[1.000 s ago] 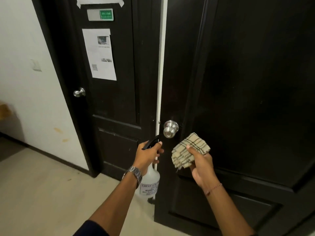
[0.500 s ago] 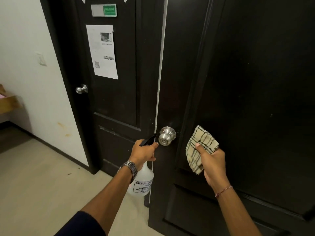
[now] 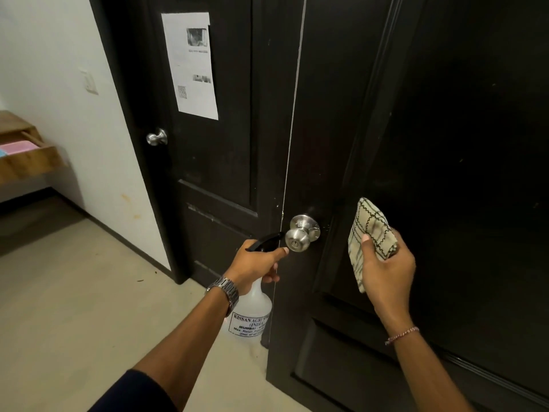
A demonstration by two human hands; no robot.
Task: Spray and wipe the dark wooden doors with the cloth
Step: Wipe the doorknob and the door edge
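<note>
Two dark wooden doors fill the view: a near door [image 3: 445, 129] on the right and a farther door [image 3: 225, 162] to its left. My left hand [image 3: 255, 264] grips a clear spray bottle [image 3: 252, 313] by its black trigger head, just left of the near door's silver knob [image 3: 301, 233]. My right hand [image 3: 386, 269] holds a folded beige checked cloth [image 3: 370, 233] up against the near door's panel, right of the knob.
A printed paper sheet [image 3: 193, 63] is taped to the farther door, which has its own silver knob [image 3: 157, 137]. A white wall with a switch [image 3: 89, 81] lies left, with a wooden shelf [image 3: 26, 153] at the far left. Pale floor below.
My right hand has raised the cloth from beside the knob and turned it flat toward the near door panel. The left hand with the bottle stays close to the knob.
</note>
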